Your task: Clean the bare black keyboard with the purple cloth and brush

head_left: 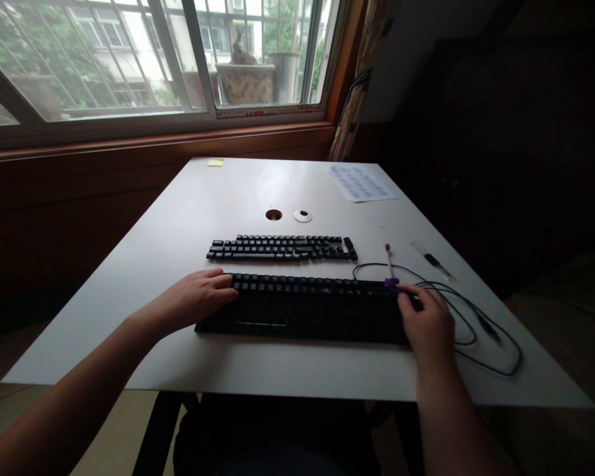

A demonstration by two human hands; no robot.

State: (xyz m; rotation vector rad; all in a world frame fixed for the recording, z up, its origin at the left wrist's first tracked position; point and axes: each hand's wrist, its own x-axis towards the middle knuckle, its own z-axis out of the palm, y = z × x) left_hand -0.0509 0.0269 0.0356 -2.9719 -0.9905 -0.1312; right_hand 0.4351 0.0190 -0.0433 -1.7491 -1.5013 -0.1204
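Observation:
A black keyboard (pixel 317 314) lies in front of me near the table's front edge. Keycaps show along its upper rows; the lower part looks dark and bare of them. My left hand (pixel 211 291) grips the keyboard's upper left end with bent fingers. Over the right end, my right hand (pixel 429 320) is closed, with thumb and forefinger pinching a small brush (pixel 389 268). This brush has a purple part by my fingers and a pale shaft pointing away to a dark tip. Behind the keyboard, several loose black keycaps (pixel 282 248) sit in keyboard-like rows.
A black cable (pixel 518 360) loops across the white table (pixel 153 357) at the right. Beyond it lies a keycap puller (pixel 432 260) with wire loops. Farther back are a printed paper (pixel 361 184), a round cable hole (pixel 274 215), its white cover (pixel 303 215) and a yellow note (pixel 215 162).

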